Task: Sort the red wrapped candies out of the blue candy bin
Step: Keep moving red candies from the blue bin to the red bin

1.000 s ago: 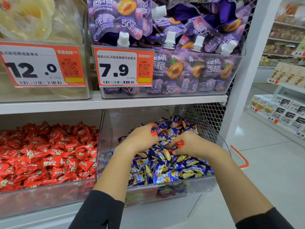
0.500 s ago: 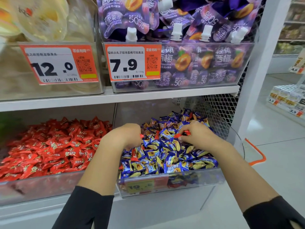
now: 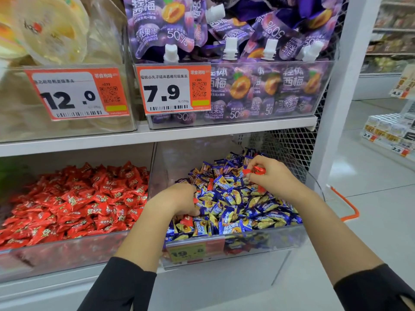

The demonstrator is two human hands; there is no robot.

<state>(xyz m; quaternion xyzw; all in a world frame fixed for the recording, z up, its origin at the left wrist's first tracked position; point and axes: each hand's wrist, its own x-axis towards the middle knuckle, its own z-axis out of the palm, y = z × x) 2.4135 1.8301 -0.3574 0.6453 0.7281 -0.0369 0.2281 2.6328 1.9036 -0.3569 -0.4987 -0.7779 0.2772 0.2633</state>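
a: where are the hands, taking the blue candy bin (image 3: 265, 245) as the landmark?

b: both are inside it. the right hand (image 3: 271, 176) is over the back half of the bin, fingers curled, pinching a red wrapped candy (image 3: 258, 169) between thumb and fingertips, just above the blue and yellow wrappers (image 3: 235, 212).

a: and the left?

b: the left hand (image 3: 179, 200) is at the bin's left side, near the clear wall, knuckles up and fingers curled down into the pile. a bit of red (image 3: 195, 200) shows at its fingers, so it seems to be clutching a red piece too (most of it is hidden under the hand).

a: any red ones loose in the bin?

b: yes. one red candy (image 3: 186, 221) lies on the blue wrappers just in front of the left hand, another sliver (image 3: 210, 184) sticks up near the bin's middle, and one more (image 3: 261, 189) shows under the right hand.

a: what is next to the bin?

b: directly left of it, touching wall to wall, is the red candy bin (image 3: 67, 250), heaped with red wrappers. on the shelf above the blue bin is a clear bin of purple jelly pouches (image 3: 269, 90) with a 7.9 price tag (image 3: 173, 90). a 19.8 tag (image 3: 186, 253) sits on the blue bin's front wall.

a: sleeves?

b: black sleeves on both forearms, at the frame's bottom.
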